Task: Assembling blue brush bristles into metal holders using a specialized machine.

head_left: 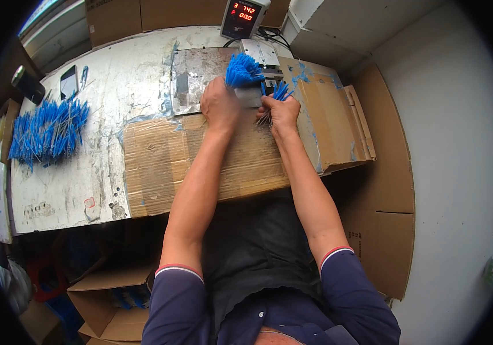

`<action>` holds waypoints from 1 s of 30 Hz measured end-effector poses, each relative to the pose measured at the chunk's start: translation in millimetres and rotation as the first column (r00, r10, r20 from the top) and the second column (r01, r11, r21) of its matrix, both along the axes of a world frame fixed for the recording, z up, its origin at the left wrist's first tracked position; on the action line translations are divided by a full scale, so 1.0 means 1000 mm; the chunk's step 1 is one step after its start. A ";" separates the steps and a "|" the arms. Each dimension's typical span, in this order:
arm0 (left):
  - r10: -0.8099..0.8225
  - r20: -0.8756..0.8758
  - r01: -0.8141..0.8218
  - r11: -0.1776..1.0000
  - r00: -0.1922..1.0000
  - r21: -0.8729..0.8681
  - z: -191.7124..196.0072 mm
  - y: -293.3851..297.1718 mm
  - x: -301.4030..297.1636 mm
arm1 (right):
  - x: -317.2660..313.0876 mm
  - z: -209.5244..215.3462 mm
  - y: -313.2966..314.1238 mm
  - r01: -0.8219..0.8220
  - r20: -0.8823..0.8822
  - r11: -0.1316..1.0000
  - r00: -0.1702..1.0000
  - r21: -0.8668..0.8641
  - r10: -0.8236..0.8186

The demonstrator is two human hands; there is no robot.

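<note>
My left hand (pixel 219 106) is closed around a thick bundle of blue-ended thin wires (pixel 243 70), whose blue ends fan out beyond my fingers. To its right, my right hand (pixel 282 113) pinches a smaller bunch of the same blue-ended wires (pixel 279 91). Thin pale stems stick out below the right hand's fingers. Just beyond both hands stands a small metal machine (pixel 259 53), partly hidden by the bundle. A metal plate (pixel 192 77) lies beside the left hand. Blur softens the inner edge of the left hand.
A large pile of blue-ended wires (pixel 49 132) lies at the table's left, near a phone (pixel 69 82) and a dark cylinder (pixel 28 85). A counter with a red display (pixel 242 18) stands at the back. Cardboard (pixel 160 167) covers the front edge; a cardboard box (pixel 335 115) sits at right.
</note>
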State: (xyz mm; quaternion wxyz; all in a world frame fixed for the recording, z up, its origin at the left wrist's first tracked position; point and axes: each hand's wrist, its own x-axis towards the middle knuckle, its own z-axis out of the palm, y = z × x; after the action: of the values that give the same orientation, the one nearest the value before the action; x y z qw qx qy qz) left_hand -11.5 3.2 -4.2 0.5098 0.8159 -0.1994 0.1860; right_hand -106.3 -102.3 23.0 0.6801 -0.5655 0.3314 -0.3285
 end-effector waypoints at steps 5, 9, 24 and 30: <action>0.010 0.036 -0.009 0.999 0.999 -0.036 0.000 -0.004 0.001 | 0.017 0.004 -0.006 0.073 -0.089 0.995 0.993 -0.066 -0.079; 0.024 0.076 -0.021 0.999 0.997 -0.035 -0.004 -0.002 0.005 | 0.022 0.005 0.001 0.094 -0.099 0.995 0.990 -0.044 -0.098; -0.118 0.018 0.115 0.987 0.993 0.108 0.008 0.004 -0.004 | -0.005 -0.008 0.005 -0.096 0.143 0.981 0.987 0.167 0.072; -0.118 -0.009 0.118 0.988 0.993 0.095 0.008 0.003 -0.005 | -0.017 -0.005 0.008 -0.013 -0.025 0.999 1.000 0.044 0.014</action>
State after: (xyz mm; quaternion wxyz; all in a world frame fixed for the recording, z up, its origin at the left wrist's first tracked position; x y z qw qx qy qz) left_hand -16.1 6.1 3.6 0.4805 0.8266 -0.2551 0.1442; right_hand -122.9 -93.9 17.6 0.6902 -0.5568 0.3434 -0.3093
